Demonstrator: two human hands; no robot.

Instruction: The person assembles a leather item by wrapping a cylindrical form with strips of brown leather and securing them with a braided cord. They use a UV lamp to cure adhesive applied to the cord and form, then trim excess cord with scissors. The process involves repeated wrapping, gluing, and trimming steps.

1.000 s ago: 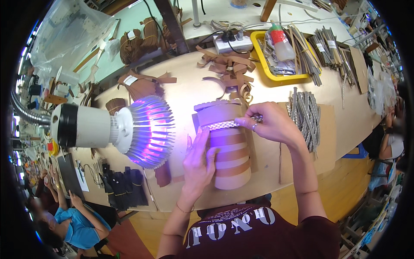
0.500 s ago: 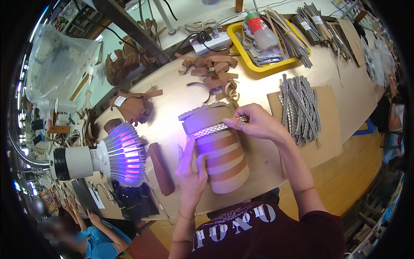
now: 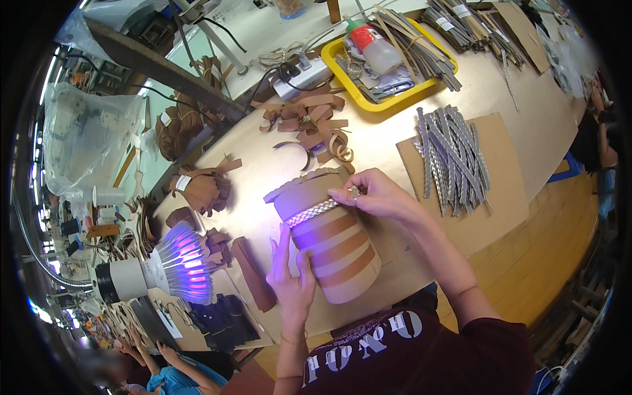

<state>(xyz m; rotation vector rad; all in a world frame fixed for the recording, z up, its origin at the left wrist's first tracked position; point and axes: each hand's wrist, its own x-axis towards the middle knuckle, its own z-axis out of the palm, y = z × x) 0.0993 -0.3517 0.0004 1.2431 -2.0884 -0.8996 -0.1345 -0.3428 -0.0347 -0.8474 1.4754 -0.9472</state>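
A tan and brown striped cylinder lies tilted on the workbench in front of me. A silver braided strip wraps around it near its upper end. My left hand rests flat against the cylinder's left side, fingers pointing up toward the strip. My right hand pinches the strip's end against the cylinder's upper right edge. A purple-lit lamp head on a flexible arm points at the cylinder from the left.
Several silver braided strips lie on a cardboard sheet to the right. Curled brown leather scraps lie behind the cylinder. A yellow tray with a bottle and strips sits farther back. Another person's hands show at lower left.
The view has shifted, so the bench and cylinder sit lower and further right. My hands keep their hold on the cylinder and strip; my left hand has slid slightly lower along its side.
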